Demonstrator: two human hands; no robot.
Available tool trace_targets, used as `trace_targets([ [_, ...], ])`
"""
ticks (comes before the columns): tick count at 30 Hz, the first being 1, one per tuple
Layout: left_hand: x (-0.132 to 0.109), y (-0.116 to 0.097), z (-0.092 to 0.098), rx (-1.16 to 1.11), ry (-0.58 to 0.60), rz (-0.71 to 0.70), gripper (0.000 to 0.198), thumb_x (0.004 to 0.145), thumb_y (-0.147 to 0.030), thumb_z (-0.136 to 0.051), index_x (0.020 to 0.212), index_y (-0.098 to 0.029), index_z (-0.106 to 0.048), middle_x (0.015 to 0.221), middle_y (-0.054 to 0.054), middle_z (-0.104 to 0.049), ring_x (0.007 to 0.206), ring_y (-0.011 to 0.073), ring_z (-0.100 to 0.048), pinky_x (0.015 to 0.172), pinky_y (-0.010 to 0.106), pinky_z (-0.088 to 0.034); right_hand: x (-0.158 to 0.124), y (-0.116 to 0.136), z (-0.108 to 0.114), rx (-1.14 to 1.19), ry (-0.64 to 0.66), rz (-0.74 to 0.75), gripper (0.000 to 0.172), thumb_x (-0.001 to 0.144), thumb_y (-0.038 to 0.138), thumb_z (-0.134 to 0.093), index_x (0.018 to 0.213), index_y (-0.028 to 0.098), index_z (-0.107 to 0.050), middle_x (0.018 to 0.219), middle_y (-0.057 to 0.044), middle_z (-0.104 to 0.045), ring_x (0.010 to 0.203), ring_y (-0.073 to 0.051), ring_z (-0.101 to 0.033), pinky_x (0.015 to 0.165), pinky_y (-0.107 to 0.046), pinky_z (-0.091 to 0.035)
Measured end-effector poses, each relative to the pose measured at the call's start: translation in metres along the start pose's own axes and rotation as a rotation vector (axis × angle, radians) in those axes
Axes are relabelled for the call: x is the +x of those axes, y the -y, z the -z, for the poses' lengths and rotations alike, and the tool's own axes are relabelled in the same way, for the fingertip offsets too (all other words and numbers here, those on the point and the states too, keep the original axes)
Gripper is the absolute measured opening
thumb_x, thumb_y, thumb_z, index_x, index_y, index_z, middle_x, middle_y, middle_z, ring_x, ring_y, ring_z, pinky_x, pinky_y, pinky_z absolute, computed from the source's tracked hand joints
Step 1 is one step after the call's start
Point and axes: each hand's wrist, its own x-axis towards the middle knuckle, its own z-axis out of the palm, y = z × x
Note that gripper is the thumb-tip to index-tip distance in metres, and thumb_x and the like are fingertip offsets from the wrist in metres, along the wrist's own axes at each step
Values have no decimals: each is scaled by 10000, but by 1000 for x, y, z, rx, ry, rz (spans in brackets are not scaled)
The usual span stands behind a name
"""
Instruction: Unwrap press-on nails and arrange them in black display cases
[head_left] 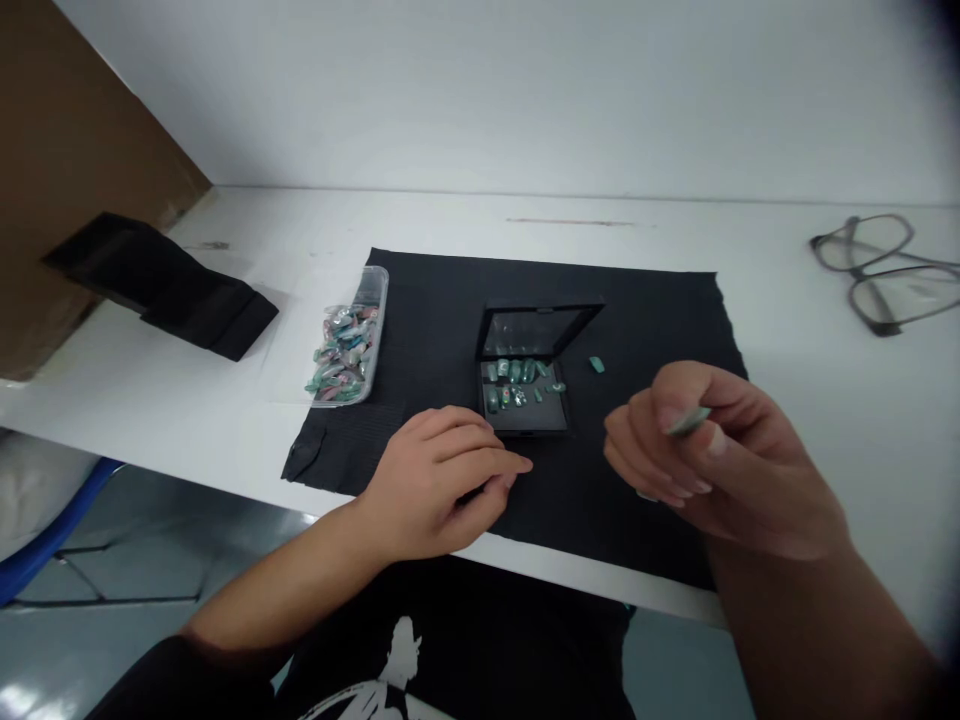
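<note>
My right hand (739,460) is raised over the right side of the black cloth (427,320). Its thumb and index finger pinch a small green press-on nail (688,422). My left hand (442,480) lies by the near left corner of a black case (525,434), index finger stretched out, the others loosely bent, with nothing seen in it. The case's lid, which has a clear window, stands raised. Two rows of green press-on nails (514,372) lie inside, some decorated. One loose green nail (596,364) sits on the cloth right of the case.
A clear plastic tub (381,330) on the left holds many packaged nails (345,350). Behind it to the left is a black stand-like object (187,290). Eyeglasses (877,270) lie at the far right of the white table (435,215). A wall stands behind.
</note>
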Motion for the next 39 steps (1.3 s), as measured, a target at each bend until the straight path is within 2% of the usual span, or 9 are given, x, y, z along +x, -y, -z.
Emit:
trace_targets([
  [5,0,-1,1,-57,-99,4,284,892,-154,-669,1176,-165,-677,864,17,-763,953,188,-691,866,335,-597,-4,-4,3,0,6,10,69,957,324,-705,948,268,-744,576,86,-378,451,-64,-300,377,-223,-230],
  [9,1,0,1,-120,-196,-30,338,901,-230,-716,1222,-145,-656,827,21,-750,929,184,-686,844,317,-599,-5,-5,-1,-39,108,-128,85,916,332,-749,878,257,-734,576,86,-405,482,-67,-316,428,-231,-255],
  [14,1,3,6,-119,-160,-173,259,931,-389,-728,1053,-161,-714,769,0,-758,871,165,-716,815,297,-595,0,-7,-18,-109,312,-442,134,813,261,-820,781,175,-722,546,104,-406,462,-38,-309,417,-211,-226],
  [18,3,2,16,-109,-198,-318,217,859,-432,-809,916,-234,-740,677,-77,-737,777,134,-702,730,287,-548,1,-10,-25,-74,324,-549,182,793,298,-836,768,157,-724,548,112,-379,467,-31,-289,413,-205,-204],
  [26,4,-1,20,-213,-51,-273,198,815,-395,-854,902,-239,-767,753,-87,-785,834,126,-713,747,280,-543,-2,-10,-24,-104,355,-715,221,823,384,-819,813,180,-736,572,97,-418,508,-53,-305,455,-226,-226],
  [30,1,1,19,-257,-106,-215,146,813,-315,-866,880,-233,-767,827,-79,-813,868,126,-695,770,275,-553,-3,0,-11,-430,299,-566,229,906,446,-718,905,221,-761,574,81,-427,502,-76,-344,454,-237,-266],
  [34,3,0,20,-224,-176,-231,207,728,-324,-927,835,-245,-769,811,-97,-813,823,122,-684,727,267,-554,1,1,11,-1155,-148,-108,201,924,442,-690,955,264,-775,624,33,-527,543,-124,-471,520,-282,-358],
  [35,3,0,20,-208,-170,-246,215,717,-335,-934,833,-254,-772,807,-108,-812,829,126,-691,726,276,-553,2,-2,16,-1276,-192,-45,207,922,439,-691,1005,272,-782,649,23,-548,565,-137,-498,544,-293,-378],
  [39,5,-2,20,-140,-132,-273,178,742,-353,-916,826,-285,-775,812,-145,-807,845,125,-711,748,289,-555,7,-16,25,-1411,-90,-4,243,942,432,-661,1089,294,-796,670,16,-579,612,-155,-560,582,-296,-407],
])
